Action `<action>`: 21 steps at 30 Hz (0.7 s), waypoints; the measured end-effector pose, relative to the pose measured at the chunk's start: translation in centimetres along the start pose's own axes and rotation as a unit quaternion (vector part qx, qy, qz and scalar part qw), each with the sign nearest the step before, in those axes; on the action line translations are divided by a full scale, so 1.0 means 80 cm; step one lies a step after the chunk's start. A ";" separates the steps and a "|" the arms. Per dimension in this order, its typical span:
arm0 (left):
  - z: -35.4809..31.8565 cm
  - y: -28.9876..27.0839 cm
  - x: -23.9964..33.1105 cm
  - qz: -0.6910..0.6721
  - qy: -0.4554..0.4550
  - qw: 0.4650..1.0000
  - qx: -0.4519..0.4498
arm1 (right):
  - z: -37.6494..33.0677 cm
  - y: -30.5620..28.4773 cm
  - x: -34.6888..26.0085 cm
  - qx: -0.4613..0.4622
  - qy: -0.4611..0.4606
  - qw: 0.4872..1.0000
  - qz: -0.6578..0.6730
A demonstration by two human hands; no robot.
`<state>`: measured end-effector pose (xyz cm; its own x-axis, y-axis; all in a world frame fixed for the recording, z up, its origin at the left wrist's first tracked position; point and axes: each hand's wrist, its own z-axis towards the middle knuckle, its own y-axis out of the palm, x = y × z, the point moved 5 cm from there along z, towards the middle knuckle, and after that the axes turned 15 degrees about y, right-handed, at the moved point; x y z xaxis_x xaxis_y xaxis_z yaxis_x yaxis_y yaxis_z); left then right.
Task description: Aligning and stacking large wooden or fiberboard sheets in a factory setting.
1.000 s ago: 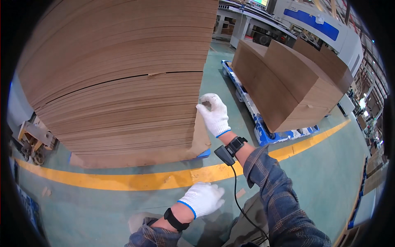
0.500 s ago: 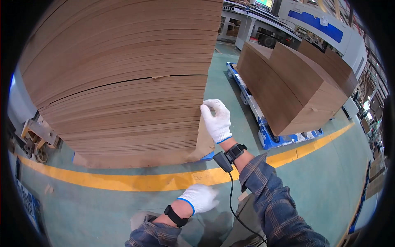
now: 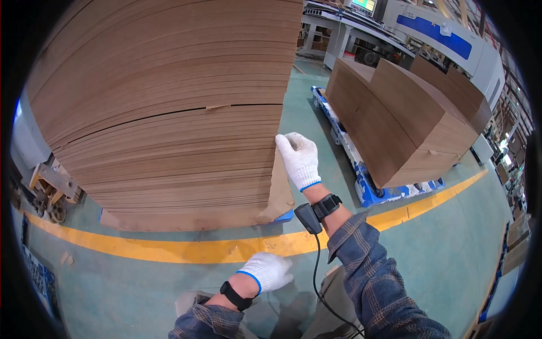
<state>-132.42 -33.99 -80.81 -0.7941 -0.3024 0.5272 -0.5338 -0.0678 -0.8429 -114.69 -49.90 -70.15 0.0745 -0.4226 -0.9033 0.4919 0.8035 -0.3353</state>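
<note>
A tall stack of brown boards (image 3: pixel 169 141) fills the left and upper part of the head view. My right hand (image 3: pixel 298 155), in a white knit glove, is at the stack's right corner, its fingers curled inward. What they pinch is hidden behind the glove. Just below them a torn brown sheet (image 3: pixel 278 195) rises along the corner and folds round the stack's base. My left hand (image 3: pixel 268 271), gloved the same way, hangs low in front of me, apart from the boards. Its fingers point right and are blurred.
To the right, a blue pallet (image 3: pixel 370 195) carries more brown boards (image 3: pixel 389 130). Behind it stands a white machine (image 3: pixel 451 42) with a screen. A yellow line (image 3: pixel 226 250) curves across the green floor. A black cable (image 3: pixel 316 271) hangs from my right wrist device.
My right hand has turned slightly at the corner, and the gap between thumb and fingers has narrowed. My left hand has shifted slightly to the left.
</note>
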 end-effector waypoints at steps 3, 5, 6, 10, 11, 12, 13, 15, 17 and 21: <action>0.001 -0.001 0.004 0.001 0.001 1.000 -0.001 | 0.005 0.004 0.006 0.011 -0.010 0.998 0.059; -0.002 0.003 0.001 0.005 0.002 1.000 0.011 | -0.005 0.001 -0.013 0.083 -0.097 0.990 0.061; -0.002 0.003 0.001 0.006 0.001 1.000 0.011 | -0.005 0.001 -0.014 0.083 -0.098 0.990 0.062; -0.004 0.001 0.004 0.008 0.002 1.000 0.009 | -0.009 -0.003 -0.024 0.096 -0.181 0.977 0.062; -0.004 0.000 0.005 0.006 0.000 1.000 0.006 | -0.010 -0.003 -0.027 0.110 -0.206 0.971 0.044; -0.005 -0.001 0.005 0.008 0.000 1.000 0.007 | -0.009 -0.002 -0.027 0.110 -0.208 0.971 0.044; -0.005 0.000 0.005 0.011 -0.002 1.000 0.004 | -0.008 -0.002 -0.026 0.116 -0.206 0.971 0.038; -0.006 0.002 0.004 0.016 -0.005 1.000 0.002 | -0.012 0.000 -0.026 0.121 -0.205 0.971 0.034; -0.009 0.004 0.002 0.013 -0.008 1.000 -0.003 | -0.015 0.005 -0.025 0.096 -0.172 0.977 0.082; -0.001 0.008 0.004 0.013 -0.003 1.000 -0.017 | -0.003 -0.008 -0.026 0.054 -0.106 0.981 0.153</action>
<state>-133.02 -34.08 -81.14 -0.8064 -0.3098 0.5037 -0.5218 -0.0281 -0.8526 -115.37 -49.40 -68.11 0.4061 -0.2552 -0.8775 0.5070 0.8618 -0.0161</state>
